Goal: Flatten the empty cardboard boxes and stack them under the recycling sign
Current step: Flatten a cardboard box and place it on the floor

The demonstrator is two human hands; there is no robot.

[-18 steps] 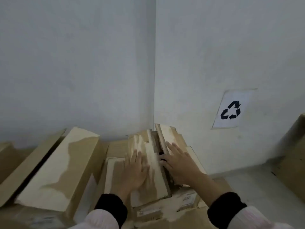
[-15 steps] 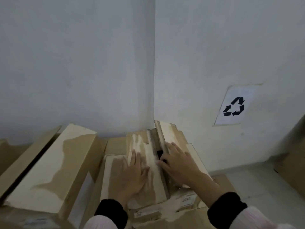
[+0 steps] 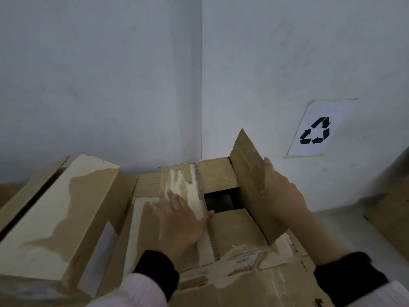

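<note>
Since a moment ago, the brown cardboard box (image 3: 234,229) in the wall corner has its right brown flap (image 3: 250,173) swung upright, right hand (image 3: 281,191) gripping its edge; left hand (image 3: 179,220) presses flat, fingers spread, left of the white recycling sign (image 3: 318,129)

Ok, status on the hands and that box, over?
Left hand flat on the left flap. Right hand lifting the right flap. Box open, not yet flat. Sign on the wall to the right; nothing blocking.
</note>
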